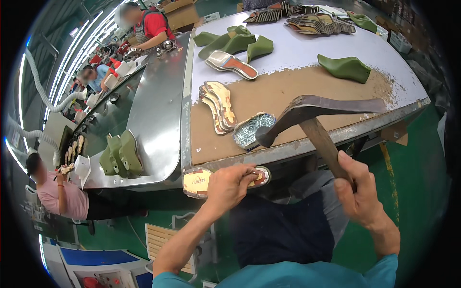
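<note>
My right hand (357, 192) grips the wooden handle of a hammer (322, 139), its dark metal head raised over the table's front edge. At that edge lies a tan and brown insole (198, 182), sole side up, apparently on a shoe last whose body is mostly hidden. Across its middle rests my left hand (230, 188), thumb and fingers pinched together just above the surface; whatever they pinch is too small or hidden. A tray of loose nails (253, 132) sits on the table beyond that hand, beside several stacked insoles (218, 106).
Several green shoe lasts (235, 43) and one with a metallic sole (233, 65) lie on the table's far left. Another green last (344, 68) is farther right. Stacked insole pieces (319, 24) line the back. A metal bench (158, 110) adjoins at left, where other people work.
</note>
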The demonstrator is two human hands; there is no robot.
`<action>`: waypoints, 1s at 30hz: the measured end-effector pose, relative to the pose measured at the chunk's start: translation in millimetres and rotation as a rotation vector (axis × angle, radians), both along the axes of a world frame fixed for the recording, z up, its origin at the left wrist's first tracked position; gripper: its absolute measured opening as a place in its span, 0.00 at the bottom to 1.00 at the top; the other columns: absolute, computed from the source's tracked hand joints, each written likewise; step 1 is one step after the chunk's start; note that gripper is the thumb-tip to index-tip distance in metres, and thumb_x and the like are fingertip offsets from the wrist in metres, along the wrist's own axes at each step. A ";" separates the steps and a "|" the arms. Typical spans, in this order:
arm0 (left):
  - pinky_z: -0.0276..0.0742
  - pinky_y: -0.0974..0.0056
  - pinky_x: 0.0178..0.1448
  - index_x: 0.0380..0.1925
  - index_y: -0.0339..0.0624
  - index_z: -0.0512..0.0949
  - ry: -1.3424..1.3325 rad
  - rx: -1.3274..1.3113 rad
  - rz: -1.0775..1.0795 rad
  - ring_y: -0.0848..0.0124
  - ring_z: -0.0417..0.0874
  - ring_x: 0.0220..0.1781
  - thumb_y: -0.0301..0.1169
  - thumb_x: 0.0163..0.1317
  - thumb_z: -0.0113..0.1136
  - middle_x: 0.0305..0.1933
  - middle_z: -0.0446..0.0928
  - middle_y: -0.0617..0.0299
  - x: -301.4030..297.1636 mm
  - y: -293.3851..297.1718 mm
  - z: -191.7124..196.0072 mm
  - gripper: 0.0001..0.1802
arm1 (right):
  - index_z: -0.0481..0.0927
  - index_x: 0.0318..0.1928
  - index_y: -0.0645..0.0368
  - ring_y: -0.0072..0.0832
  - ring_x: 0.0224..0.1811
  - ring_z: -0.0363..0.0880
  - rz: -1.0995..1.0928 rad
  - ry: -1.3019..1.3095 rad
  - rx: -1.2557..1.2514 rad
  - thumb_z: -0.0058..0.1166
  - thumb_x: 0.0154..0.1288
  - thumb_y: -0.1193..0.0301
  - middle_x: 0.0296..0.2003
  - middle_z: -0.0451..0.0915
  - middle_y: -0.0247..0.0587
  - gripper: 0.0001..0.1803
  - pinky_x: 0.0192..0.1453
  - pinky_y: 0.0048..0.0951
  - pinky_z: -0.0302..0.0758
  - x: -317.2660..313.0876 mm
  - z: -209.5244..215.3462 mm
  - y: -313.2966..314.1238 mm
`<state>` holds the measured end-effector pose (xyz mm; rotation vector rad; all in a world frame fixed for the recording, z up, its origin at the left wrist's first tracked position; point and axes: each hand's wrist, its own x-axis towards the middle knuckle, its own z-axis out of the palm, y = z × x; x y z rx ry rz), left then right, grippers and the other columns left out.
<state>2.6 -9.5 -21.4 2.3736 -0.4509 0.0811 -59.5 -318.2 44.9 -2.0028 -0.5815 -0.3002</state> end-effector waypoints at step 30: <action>0.74 0.51 0.48 0.56 0.48 0.78 -0.058 0.509 -0.219 0.54 0.82 0.41 0.50 0.56 0.71 0.41 0.77 0.55 1.0 15.4 20.5 0.30 | 0.77 0.65 0.58 0.36 0.43 0.90 0.008 0.224 -0.129 0.66 0.65 0.79 0.47 0.87 0.53 0.27 0.48 0.28 0.84 -12.9 -18.1 4.7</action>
